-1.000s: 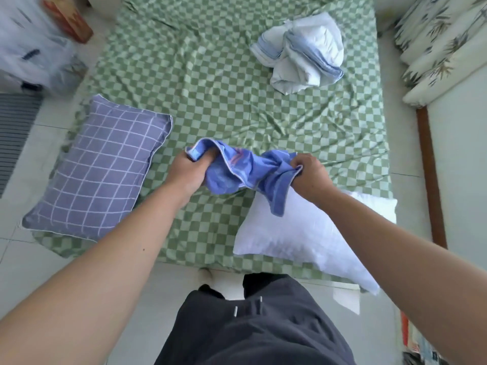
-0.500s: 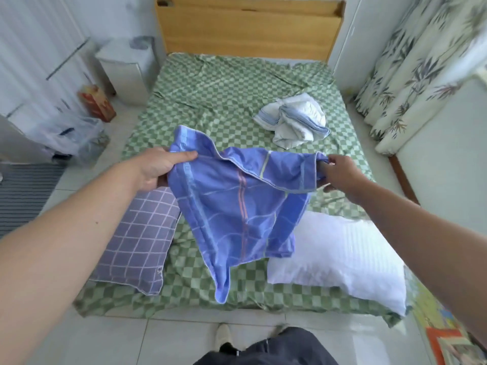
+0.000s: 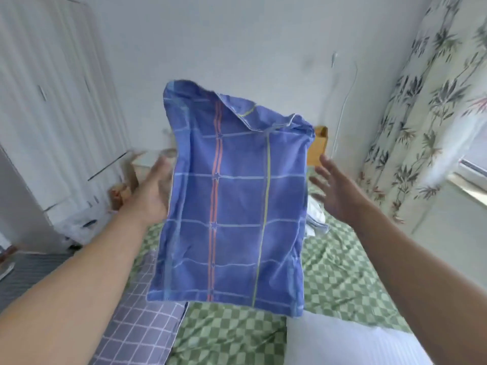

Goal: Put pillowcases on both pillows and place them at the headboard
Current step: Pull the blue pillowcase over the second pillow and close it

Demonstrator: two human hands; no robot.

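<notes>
The blue checked pillowcase [image 3: 234, 204] hangs in the air in front of you, above the green checked bed [image 3: 340, 272]; your right hand [image 3: 336, 191] is spread wide, fingers straight, holding nothing, just beside its edge; your left hand [image 3: 154, 191] sits at the other edge, fingers hidden behind cloth, so grip I can't tell; the covered purple pillow [image 3: 139, 327] lies lower left, the bare white pillow [image 3: 342, 343] lower right.

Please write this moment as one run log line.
blue pillowcase airborne | left hand open | right hand open | white pillow bare
</notes>
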